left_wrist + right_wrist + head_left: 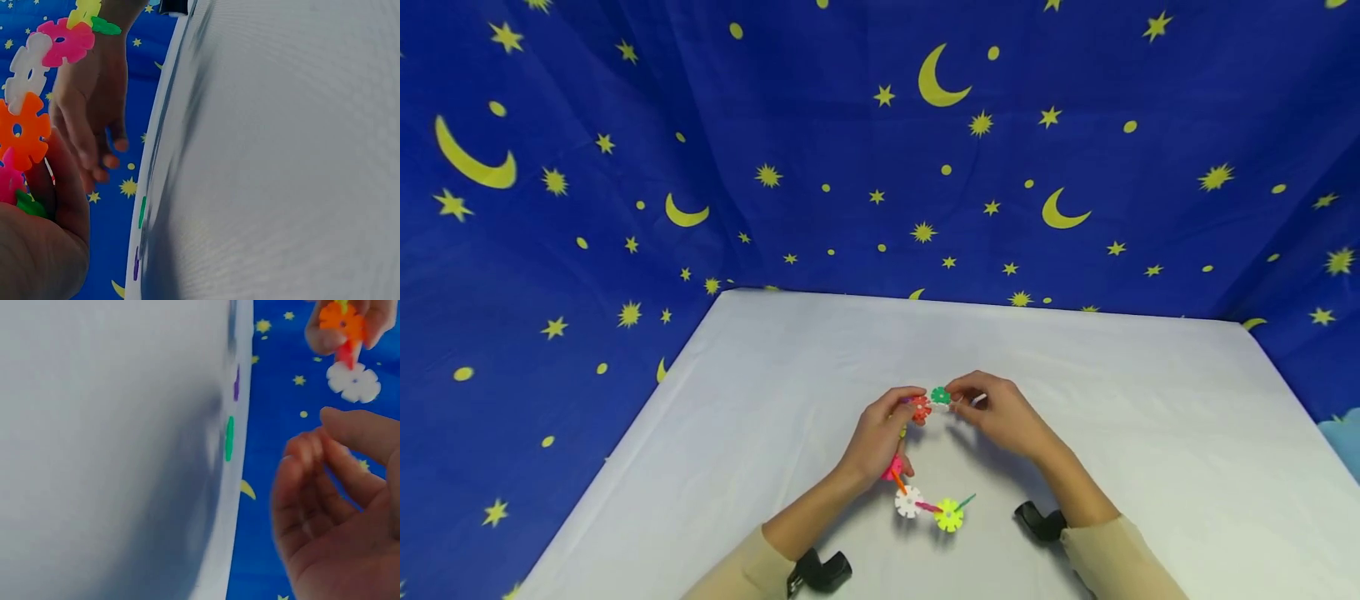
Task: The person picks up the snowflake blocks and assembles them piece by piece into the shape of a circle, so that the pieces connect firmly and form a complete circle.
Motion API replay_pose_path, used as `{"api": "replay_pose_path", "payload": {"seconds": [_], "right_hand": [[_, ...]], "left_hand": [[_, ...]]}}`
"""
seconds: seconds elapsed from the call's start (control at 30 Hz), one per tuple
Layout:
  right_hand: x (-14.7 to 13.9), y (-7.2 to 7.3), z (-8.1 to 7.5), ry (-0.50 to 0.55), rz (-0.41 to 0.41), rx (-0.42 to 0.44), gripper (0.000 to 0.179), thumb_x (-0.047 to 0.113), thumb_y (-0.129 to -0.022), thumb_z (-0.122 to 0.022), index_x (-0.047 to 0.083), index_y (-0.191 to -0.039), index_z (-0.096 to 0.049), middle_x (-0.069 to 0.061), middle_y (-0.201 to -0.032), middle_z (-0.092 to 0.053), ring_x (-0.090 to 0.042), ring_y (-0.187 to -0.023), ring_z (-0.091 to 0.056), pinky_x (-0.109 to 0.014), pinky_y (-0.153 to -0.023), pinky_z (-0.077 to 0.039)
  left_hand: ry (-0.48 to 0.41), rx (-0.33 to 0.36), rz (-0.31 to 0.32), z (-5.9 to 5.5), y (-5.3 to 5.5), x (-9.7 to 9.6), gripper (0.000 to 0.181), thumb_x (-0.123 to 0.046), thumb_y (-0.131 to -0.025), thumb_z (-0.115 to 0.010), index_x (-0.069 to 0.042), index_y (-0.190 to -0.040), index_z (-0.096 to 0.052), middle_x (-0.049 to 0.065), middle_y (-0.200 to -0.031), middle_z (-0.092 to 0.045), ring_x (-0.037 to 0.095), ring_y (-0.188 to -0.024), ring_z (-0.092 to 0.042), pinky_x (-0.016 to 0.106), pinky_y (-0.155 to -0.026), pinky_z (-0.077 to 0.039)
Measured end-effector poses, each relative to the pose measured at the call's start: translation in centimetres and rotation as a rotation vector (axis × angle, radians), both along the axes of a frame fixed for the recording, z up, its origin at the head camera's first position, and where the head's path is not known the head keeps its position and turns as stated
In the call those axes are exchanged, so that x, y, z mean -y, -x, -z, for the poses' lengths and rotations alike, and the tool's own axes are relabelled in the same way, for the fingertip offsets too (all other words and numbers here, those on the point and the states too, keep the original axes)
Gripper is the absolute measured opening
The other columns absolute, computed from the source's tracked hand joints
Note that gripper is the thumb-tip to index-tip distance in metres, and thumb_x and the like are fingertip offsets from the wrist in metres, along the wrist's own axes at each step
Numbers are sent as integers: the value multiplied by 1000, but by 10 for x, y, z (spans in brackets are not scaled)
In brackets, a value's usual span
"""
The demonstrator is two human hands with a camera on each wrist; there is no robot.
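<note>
My left hand grips a chain of notched plastic snowflake discs, pinching it beside a red disc. The chain's tail curves down below the palm through a pink disc, a white disc and a yellow disc. At the other end, a second white disc sticks out toward my right hand. That hand's fingers are loosely bent, its fingertips close to this end, with nothing showing between them in the right wrist view. Beyond the hands, a green disc lies flat on the table.
A purple disc lies by the green one on the white table. Black devices sit at both wrists. A blue curtain with yellow moons and stars stands behind the table and along its sides.
</note>
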State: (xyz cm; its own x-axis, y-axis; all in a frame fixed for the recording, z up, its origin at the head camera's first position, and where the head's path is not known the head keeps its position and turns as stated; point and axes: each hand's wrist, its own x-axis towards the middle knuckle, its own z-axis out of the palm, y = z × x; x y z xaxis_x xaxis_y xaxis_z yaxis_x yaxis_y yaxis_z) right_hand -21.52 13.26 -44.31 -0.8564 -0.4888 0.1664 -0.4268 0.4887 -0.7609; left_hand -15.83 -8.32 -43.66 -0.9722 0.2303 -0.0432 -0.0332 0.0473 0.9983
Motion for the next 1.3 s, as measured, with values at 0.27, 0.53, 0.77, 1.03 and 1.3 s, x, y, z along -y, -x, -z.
{"api": "replay_pose_path", "payload": {"seconds": [0.27, 0.53, 0.77, 1.03, 1.3], "right_hand": [[8, 24, 6, -243, -18, -14, 41, 16, -90, -66, 3, -128, -60, -11, -108, -58, -20, -91, -55, -35, -73, -47], [10, 31, 11, -315, -35, -58, 20, 11, -83, -73, 10, -103, -72, -6, -100, -56, -19, -85, -53, -36, -74, -46], [11, 29, 11, -325, -21, -16, 32, 8, -81, -75, 7, -112, -66, -2, -89, -57, -16, -80, -52, -35, -71, -46], [9, 27, 12, -297, -13, 21, 19, 6, -81, -73, 10, -98, -65, 1, -82, -55, -15, -74, -50, -33, -66, -45], [-4, 15, 7, 13, -17, 225, 18, 5, -90, -63, 2, -107, -61, -9, -82, -61, -26, -66, -57, -39, -57, -50]], "left_hand": [[-6, -24, -14, -18, -9, 0, 28, -12, -102, -43, -7, -127, -55, 9, -92, -60, 18, -35, -46, 43, -37, -49], [-12, -15, -8, -19, -8, 0, 27, -13, -102, -44, -9, -126, -56, 9, -92, -60, 14, -37, -43, 41, -38, -51], [-9, -19, -1, -3, -2, 0, 27, -14, -102, -44, -10, -127, -55, 12, -94, -60, 17, -36, -44, 40, -37, -50], [-22, -21, -7, 17, 6, 1, 29, -23, -102, -46, -13, -128, -55, 27, -103, -57, 18, -35, -43, 44, -37, -49], [-47, -9, -8, 17, 5, 0, 32, -26, -102, -47, -10, -129, -54, 29, -104, -56, 17, -35, -43, 41, -36, -49]]}}
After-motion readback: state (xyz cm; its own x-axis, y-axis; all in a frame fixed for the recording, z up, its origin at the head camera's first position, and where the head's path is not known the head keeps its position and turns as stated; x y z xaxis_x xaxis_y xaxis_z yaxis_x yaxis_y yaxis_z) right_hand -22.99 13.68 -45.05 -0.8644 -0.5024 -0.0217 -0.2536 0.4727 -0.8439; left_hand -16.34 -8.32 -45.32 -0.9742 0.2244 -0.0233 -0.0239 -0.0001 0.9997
